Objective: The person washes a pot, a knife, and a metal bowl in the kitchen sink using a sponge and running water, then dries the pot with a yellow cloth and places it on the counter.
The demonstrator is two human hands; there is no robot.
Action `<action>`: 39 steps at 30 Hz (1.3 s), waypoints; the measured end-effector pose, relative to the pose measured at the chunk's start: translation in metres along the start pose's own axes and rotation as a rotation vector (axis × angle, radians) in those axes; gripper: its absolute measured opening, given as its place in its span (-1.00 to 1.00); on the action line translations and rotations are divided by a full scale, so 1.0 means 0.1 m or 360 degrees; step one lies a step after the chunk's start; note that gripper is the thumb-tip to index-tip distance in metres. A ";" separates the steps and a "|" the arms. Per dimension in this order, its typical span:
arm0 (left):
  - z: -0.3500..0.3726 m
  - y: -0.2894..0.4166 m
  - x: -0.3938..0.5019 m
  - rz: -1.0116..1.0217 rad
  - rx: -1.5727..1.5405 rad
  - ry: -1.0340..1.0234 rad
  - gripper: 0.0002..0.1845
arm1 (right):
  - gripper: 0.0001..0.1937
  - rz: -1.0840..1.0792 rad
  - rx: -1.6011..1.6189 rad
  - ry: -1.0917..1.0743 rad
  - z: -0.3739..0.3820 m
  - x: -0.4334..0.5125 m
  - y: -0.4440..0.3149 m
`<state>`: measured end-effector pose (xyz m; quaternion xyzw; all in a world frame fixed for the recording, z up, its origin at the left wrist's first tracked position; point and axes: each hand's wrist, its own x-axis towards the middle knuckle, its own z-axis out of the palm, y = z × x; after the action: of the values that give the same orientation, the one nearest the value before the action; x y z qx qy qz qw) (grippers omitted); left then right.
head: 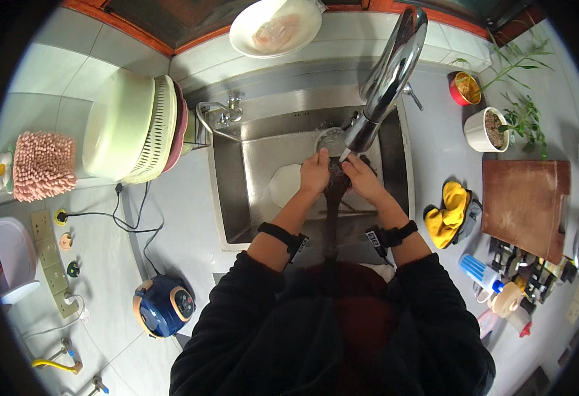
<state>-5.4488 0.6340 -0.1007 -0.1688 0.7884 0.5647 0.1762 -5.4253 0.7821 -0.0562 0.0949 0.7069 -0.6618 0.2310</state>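
Both hands are over the stainless steel sink (257,148), below the spout of a chrome tap (361,133). My left hand (315,172) grips the left edge of a dark brown spatula-like utensil (334,190), probably wooden. On its right edge is my right hand (362,177), fingers partly hidden. The utensil's long handle points back towards my body. Water runs from the spout onto its wide end. A round bowl (330,140) sits just beyond my hands, and a white plate (283,187) lies left of them. Thin dark sticks (356,212) lie in the sink.
Stacked green basins (121,123) and a blue rice cooker (163,307) stand at left. To the right are yellow-and-grey cloths (448,215), a wooden cutting board (524,205) and a potted plant (485,129). A white bowl (242,37) holds a plastic bag behind the sink.
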 end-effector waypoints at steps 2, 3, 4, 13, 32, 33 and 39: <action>-0.05 -0.04 0.03 0.0024 0.0015 0.0163 -0.58 | -0.62 0.0068 0.0119 0.0021 -0.05 -0.11 -0.04; -0.09 -0.04 0.04 -0.0074 0.0033 0.0191 -0.59 | -0.62 -0.0318 -0.0397 0.0120 -0.07 -0.15 -0.05; -0.14 -0.03 0.05 -0.0149 -0.0128 0.0133 -0.61 | -0.61 -0.0751 -0.0875 0.0204 -0.08 -0.18 -0.05; -0.05 0.19 -0.17 -0.0148 -0.0800 -0.0309 -0.55 | -0.70 -0.0285 -0.0103 0.0562 0.06 -0.27 0.05; -0.28 0.16 -0.17 -0.0020 -0.1364 -0.0952 -0.69 | -0.68 0.0075 0.1030 0.0375 -0.09 -0.20 0.03; -0.26 0.18 -0.19 -0.0135 -0.1254 -0.0827 -0.67 | -0.68 0.0060 0.0994 0.0356 -0.06 -0.19 0.04; -0.10 0.24 -0.27 -0.0158 -0.1112 -0.0531 -0.63 | -0.69 0.0026 0.0803 0.0403 0.01 -0.19 0.06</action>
<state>-5.4372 0.6340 -0.0650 -0.1625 0.5000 0.8096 0.2611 -5.4062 0.7854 -0.0533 0.2370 0.5423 -0.7978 0.1153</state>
